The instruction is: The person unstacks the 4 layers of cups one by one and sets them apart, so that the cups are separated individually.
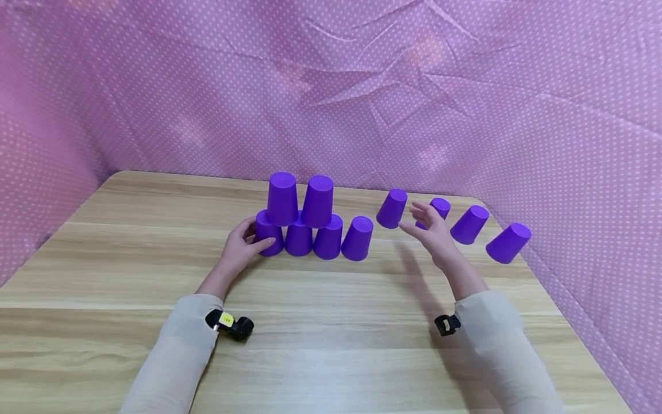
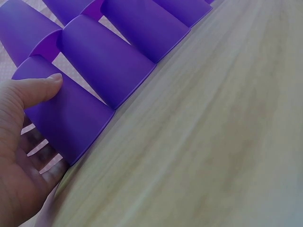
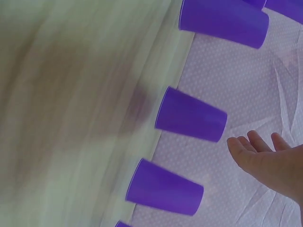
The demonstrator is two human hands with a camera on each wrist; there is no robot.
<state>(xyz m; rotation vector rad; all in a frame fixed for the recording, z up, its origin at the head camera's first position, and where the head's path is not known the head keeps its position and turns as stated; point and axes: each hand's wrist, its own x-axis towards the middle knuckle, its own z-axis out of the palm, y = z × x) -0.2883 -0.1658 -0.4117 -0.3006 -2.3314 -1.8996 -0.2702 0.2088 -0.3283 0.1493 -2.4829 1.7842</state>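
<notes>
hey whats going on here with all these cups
A person is at a wooden table with upside-down purple cups. Their left hand holds the leftmost cup of a four-cup bottom row; two upper cups rest on it. The right hand, empty, hovers near four separate cups.

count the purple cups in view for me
10. Four purple cups stand in a row, two cups sit across its left three, and four more cups stand apart on the right, one partly behind the right hand. Any nested inside others would be hidden.
</notes>
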